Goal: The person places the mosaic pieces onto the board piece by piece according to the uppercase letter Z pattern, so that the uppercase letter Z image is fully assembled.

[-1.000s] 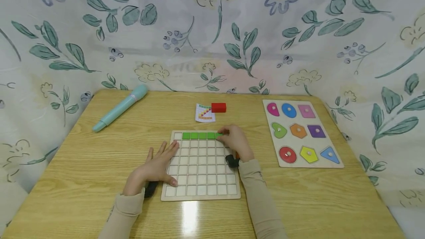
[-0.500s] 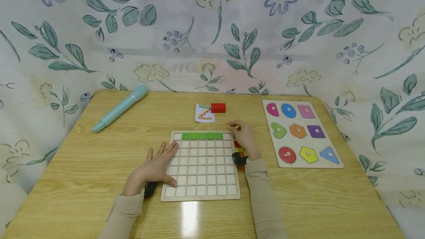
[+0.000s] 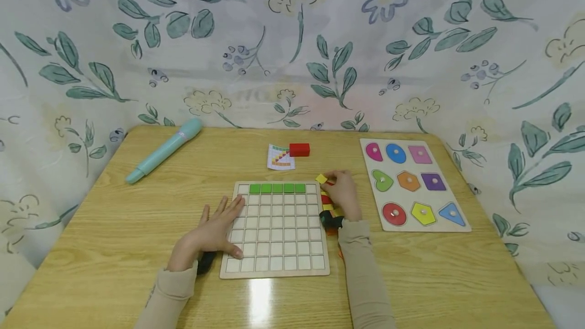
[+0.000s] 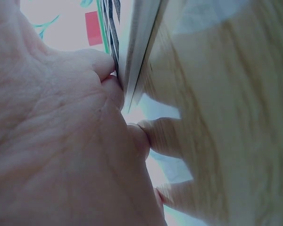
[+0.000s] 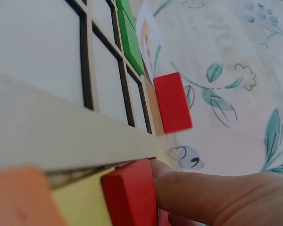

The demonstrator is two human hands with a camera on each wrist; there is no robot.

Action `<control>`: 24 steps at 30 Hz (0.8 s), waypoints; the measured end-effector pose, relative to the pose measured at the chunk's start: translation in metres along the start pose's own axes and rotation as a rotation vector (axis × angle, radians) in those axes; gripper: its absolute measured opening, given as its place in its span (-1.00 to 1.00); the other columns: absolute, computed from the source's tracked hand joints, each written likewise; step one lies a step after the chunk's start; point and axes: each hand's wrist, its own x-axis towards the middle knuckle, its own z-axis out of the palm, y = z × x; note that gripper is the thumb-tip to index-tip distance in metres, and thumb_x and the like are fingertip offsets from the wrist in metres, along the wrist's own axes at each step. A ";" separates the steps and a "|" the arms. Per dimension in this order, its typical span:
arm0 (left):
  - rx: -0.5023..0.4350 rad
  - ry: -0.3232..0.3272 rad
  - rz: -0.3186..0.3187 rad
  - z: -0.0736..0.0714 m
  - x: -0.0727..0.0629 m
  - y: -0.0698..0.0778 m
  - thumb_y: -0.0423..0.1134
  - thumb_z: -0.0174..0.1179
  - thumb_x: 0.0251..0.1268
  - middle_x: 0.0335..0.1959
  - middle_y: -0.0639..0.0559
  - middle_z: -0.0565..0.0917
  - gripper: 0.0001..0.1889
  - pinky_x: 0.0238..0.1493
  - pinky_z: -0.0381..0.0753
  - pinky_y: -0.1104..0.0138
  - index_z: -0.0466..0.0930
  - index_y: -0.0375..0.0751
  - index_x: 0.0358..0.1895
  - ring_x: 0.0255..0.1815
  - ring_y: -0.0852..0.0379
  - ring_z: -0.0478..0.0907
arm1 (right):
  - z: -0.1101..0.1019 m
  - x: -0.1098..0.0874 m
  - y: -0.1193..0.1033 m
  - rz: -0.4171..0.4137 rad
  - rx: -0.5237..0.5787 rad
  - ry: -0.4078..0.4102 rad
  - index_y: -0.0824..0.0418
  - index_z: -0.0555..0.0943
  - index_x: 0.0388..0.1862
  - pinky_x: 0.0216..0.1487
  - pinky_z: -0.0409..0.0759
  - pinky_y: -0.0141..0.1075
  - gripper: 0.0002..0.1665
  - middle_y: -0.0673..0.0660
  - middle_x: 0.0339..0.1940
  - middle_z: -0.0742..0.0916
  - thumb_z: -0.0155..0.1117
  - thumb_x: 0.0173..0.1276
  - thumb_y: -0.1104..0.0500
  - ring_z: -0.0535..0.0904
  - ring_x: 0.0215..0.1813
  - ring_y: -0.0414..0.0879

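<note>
Your right hand (image 3: 345, 196) is curling by the board's (image 3: 277, 249) far right corner, fingertips touching a yellow tile (image 3: 322, 178); whether they are pinching it cannot be told. Loose tiles (image 5: 132, 193) are lying along the board's right edge. Your left hand (image 3: 207, 232) is resting spread on its left edge. Green tiles (image 3: 277, 188) are occupying its far row. Beyond, a card (image 3: 279, 160) is touching a red block (image 3: 299, 150); a shape puzzle (image 3: 395, 193) is lying right, a teal pen (image 3: 164, 150) left.

Your two hands (image 3: 215, 232), one grid board (image 3: 278, 222), five green tiles (image 3: 277, 188), one held yellow tile (image 3: 321, 178), one red block (image 3: 299, 150) by one card (image 3: 278, 159), one pen (image 3: 164, 151), nine knobbed shapes (image 3: 422, 213).
</note>
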 end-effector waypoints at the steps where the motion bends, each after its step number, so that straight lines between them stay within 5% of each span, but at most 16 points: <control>1: 0.000 0.000 -0.001 0.000 0.000 0.000 0.07 0.54 -0.36 0.59 -0.24 -0.22 0.39 0.31 -0.68 -0.37 -0.22 -0.29 0.55 0.55 -0.40 -0.48 | 0.001 0.000 0.000 0.002 0.016 0.004 0.29 0.61 0.07 0.20 0.50 -0.04 -0.61 0.29 0.09 0.58 0.35 0.26 0.21 0.53 0.10 0.14; 12: -0.017 0.002 -0.001 0.000 0.000 0.001 0.05 0.55 -0.36 0.59 -0.25 -0.23 0.39 0.32 -0.70 -0.36 -0.21 -0.28 0.56 0.55 -0.39 -0.49 | 0.004 -0.003 -0.008 0.000 0.211 0.090 0.28 0.64 -0.10 -0.18 0.64 -0.29 -0.80 0.24 -0.14 0.74 0.26 0.35 0.22 0.67 -0.14 0.05; 20: -0.018 0.003 0.009 0.001 0.001 -0.002 0.06 0.55 -0.38 0.60 -0.23 -0.22 0.40 0.31 -0.71 -0.36 -0.22 -0.27 0.56 0.55 -0.39 -0.48 | 0.011 -0.011 -0.026 -0.093 0.133 -0.174 0.17 0.69 -0.26 -0.33 0.46 -0.40 -0.88 0.12 -0.29 0.75 0.34 0.30 0.15 0.56 -0.32 -0.12; 24: -0.011 0.003 0.008 0.001 0.001 -0.002 0.07 0.55 -0.37 0.60 -0.23 -0.23 0.40 0.31 -0.70 -0.36 -0.22 -0.27 0.56 0.55 -0.39 -0.48 | 0.021 -0.017 -0.037 -0.135 0.140 -0.244 0.17 0.70 -0.33 -0.35 0.47 -0.39 -0.94 0.08 -0.38 0.73 0.37 0.27 0.19 0.54 -0.38 -0.15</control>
